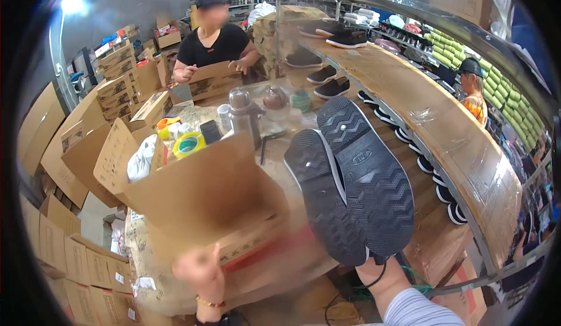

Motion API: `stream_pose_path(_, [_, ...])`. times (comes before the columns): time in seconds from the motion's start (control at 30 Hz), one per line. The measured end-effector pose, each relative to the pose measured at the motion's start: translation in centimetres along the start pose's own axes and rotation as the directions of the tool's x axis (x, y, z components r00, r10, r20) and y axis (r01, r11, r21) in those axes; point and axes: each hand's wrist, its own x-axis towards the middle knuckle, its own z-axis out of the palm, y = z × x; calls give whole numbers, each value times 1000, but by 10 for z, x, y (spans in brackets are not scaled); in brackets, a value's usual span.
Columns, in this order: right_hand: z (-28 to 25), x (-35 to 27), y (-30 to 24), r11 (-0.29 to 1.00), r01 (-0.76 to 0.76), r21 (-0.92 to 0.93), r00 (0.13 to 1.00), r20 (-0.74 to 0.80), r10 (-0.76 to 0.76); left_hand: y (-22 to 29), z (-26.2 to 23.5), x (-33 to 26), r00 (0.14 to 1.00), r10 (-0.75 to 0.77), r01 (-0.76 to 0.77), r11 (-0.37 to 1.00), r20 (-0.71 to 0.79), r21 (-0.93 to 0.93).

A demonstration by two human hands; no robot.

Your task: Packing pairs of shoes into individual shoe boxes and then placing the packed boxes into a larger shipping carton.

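A pair of black slip-on shoes point(359, 180) is held up sole-side toward me, with grooved black rubber soles and thin white edges. Behind them my right hand is hidden; my right wrist point(374, 272) rises to their heel end, and they stay up off the table in its grip. Left of the shoes an open brown cardboard box point(196, 194) sits on the table with its lid raised. At the box's near front edge is my left hand point(201, 270), one finger pointing up. Motion blurs it, so its grip is unclear.
Tape rolls point(189, 144), a steel flask point(242, 113) and a mug point(224, 115) stand beyond the box. A shelf rack point(432, 133) with black shoes runs along the right. Stacked cartons point(70, 256) line the left. Across the table a person point(213, 48) handles another box.
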Motion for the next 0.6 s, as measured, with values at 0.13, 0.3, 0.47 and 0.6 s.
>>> stream_pose_path(0.13, [23, -33, 36, 999, -17, 51, 1000, -11, 18, 28, -7, -12, 994, 26, -9, 986, 103, -166])
stream_pose_path(0.3, [52, -59, 67, 994, -71, 82, 996, -56, 76, 88, -25, -13, 846, 135, 517, 26, 515, -856])
stream_pose_path(0.47, [39, -55, 76, 990, -123, 68, 955, -261, 137, 38, -49, 38, 983, -136, 175, 501, 123, -848])
stream_pose_path(0.6, [-41, -48, 78, 954, -251, 165, 934, 300, 194, -13, -33, 45, 966, 211, -254, 882, -149, -397])
